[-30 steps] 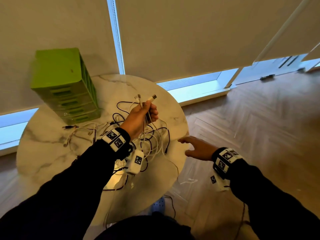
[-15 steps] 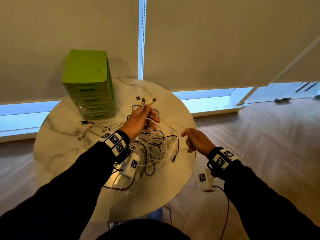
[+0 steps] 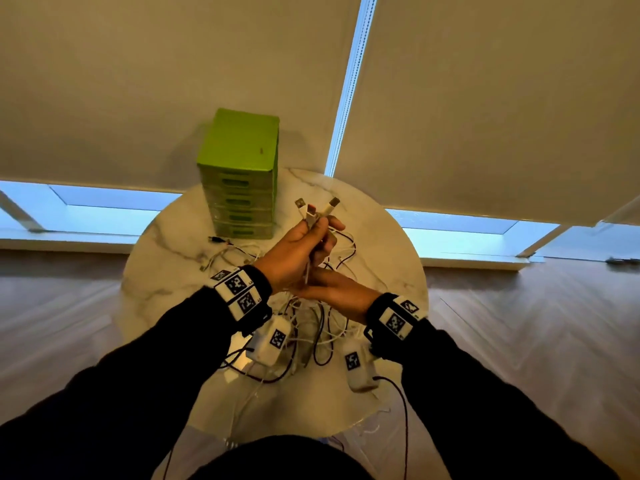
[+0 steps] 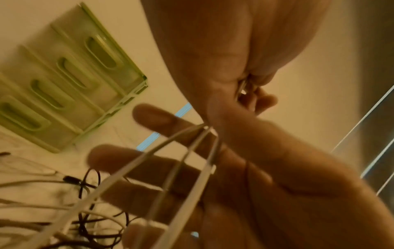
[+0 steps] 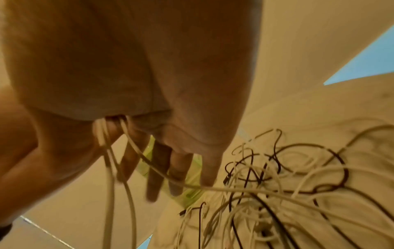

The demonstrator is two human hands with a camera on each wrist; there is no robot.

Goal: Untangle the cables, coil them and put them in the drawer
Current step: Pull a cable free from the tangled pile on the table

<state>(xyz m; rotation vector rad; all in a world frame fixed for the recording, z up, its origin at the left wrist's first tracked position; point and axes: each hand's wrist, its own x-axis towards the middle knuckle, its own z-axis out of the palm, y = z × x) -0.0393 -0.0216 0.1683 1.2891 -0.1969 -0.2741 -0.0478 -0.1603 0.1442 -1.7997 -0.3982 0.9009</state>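
My left hand [image 3: 304, 242] grips a bundle of white cables [image 4: 170, 168] just below their USB plugs [image 3: 317, 211], which stick up above the fist. The strands hang down into a tangle of white and black cables [image 3: 313, 327] on the round marble table [image 3: 166, 271]. My right hand [image 3: 329, 289] sits just under the left wrist, its fingers [image 5: 154, 176] straight and spread against the hanging strands. One white strand [image 5: 224, 188] runs across their tips. The green drawer unit [image 3: 239, 188] stands at the table's back, all drawers closed.
A loose black plug [image 3: 214, 239] and thin white leads lie left of the tangle, near the drawer unit. Roller blinds hang behind the table above low window strips. Wooden floor surrounds the table on both sides. The table's near edge [image 3: 311, 427] is close to my body.
My right hand has come in from beyond the table's right edge to under my left hand, among the hanging strands. The left hand still holds the plug ends up.
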